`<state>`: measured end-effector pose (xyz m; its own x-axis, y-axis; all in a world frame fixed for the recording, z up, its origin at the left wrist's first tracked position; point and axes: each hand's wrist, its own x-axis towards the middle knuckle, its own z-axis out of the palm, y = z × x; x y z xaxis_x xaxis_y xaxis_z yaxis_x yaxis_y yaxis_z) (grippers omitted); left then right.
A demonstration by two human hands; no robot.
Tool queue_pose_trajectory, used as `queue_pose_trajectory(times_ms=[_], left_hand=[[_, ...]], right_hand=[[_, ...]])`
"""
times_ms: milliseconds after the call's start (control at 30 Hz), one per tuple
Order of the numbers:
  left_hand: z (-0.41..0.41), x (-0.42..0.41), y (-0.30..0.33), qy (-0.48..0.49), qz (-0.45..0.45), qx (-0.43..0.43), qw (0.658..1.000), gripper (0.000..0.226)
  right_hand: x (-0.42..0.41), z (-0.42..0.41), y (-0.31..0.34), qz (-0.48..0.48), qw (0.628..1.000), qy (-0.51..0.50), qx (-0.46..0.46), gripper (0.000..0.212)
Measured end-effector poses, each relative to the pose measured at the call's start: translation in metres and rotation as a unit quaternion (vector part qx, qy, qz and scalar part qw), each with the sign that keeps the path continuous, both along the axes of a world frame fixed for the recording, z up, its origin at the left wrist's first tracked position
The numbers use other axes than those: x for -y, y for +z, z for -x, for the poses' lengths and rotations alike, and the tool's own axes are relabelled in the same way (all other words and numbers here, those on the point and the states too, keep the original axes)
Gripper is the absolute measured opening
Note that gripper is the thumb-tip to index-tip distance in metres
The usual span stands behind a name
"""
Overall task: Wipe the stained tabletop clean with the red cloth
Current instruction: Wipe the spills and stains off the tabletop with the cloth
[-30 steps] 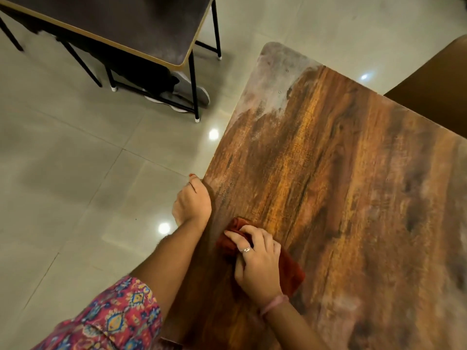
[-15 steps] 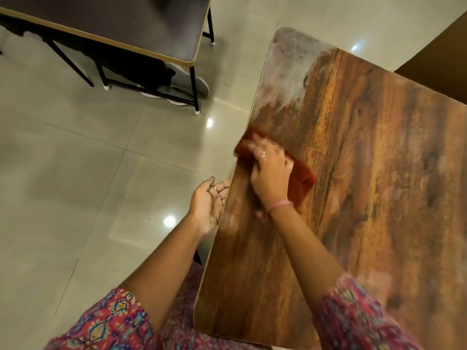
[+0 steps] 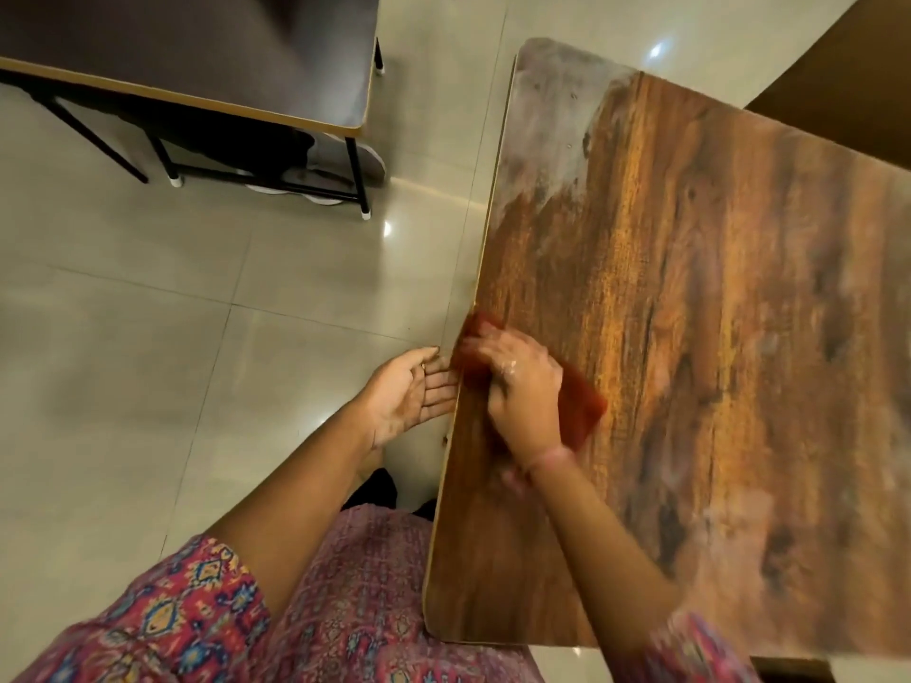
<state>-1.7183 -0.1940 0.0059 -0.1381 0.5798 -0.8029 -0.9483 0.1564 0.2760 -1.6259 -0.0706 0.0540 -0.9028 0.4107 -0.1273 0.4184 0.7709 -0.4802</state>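
A wood-grain tabletop (image 3: 715,337) fills the right of the head view. A pale dusty stain (image 3: 552,140) covers its far left corner, and fainter smears lie at the near right. My right hand (image 3: 522,386) presses the red cloth (image 3: 581,411) flat on the tabletop at its left edge; the hand is blurred by motion. Beside it my left hand (image 3: 409,391) is held palm up just off the edge, fingers spread against the rim, holding nothing.
A dark table (image 3: 197,46) with black metal legs stands at the upper left over the tiled floor (image 3: 148,337). A brown surface (image 3: 838,81) shows at the upper right. My patterned clothing fills the bottom.
My right hand has pulled the red cloth back toward me along the left edge, away from the stained far corner. My left hand has turned palm up beside the rim.
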Motion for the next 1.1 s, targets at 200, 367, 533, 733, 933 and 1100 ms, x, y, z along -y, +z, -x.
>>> queue_pose_trajectory(times_ms=[200,367,533,733,933,1100], left_hand=[[-0.001,-0.001,0.002,-0.006,0.006,-0.004,1.0,0.043],[0.004,-0.003,0.0,-0.006,-0.007,-0.003,1.0,0.042],[0.014,-0.019,0.007,0.01,-0.009,-0.006,1.0,0.04],[0.038,-0.053,0.023,0.022,-0.027,-0.019,0.999,0.045],[0.065,-0.078,0.036,0.092,-0.004,-0.002,0.996,0.054],[0.063,-0.09,0.03,0.078,0.043,-0.042,0.995,0.056]], right_hand=[[-0.038,0.08,-0.001,0.001,0.996,-0.087,0.005,0.054],[0.018,-0.036,0.0,-0.079,0.995,-0.018,0.06,0.051],[0.059,-0.155,-0.003,-0.074,0.994,0.07,0.047,0.038],[0.032,-0.11,-0.011,-0.083,0.991,0.102,0.002,0.035],[-0.056,0.067,-0.008,-0.071,0.996,0.046,-0.023,0.031],[-0.132,0.203,-0.009,-0.073,0.997,-0.015,-0.013,0.032]])
